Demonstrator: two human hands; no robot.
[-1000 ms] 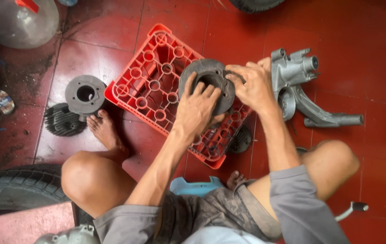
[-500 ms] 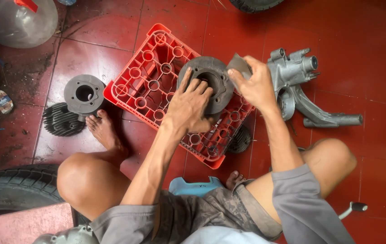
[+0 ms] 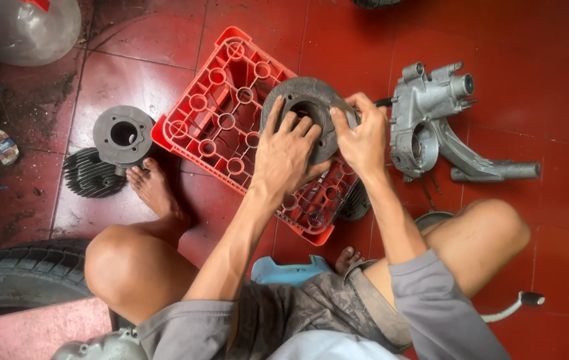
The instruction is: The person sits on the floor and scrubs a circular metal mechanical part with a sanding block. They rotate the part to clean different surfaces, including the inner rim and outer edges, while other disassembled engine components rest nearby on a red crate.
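In the head view, the person is sitting on the red tiled floor [image 3: 551,53] with an upturned red plastic crate [image 3: 221,107] lying between the bare feet, and everything here is placed from that crate. A dark round metal disc [image 3: 304,100] with a central hole is resting flat on the crate's far right part, its axis pointing up toward the camera. The left hand [image 3: 288,153] is lying spread across the disc's near face, fingers wide and pressing down. The right hand [image 3: 363,137] is closing around the disc's right rim, thumb and fingers pinching the edge. Both hands are touching it, the left from the near side, the right from the crate's right. Just right of the crate a grey cast engine casing [image 3: 431,127] is lying on the floor. Left of the crate a finned cylinder [image 3: 114,150] is sitting beside the left foot [image 3: 154,190]
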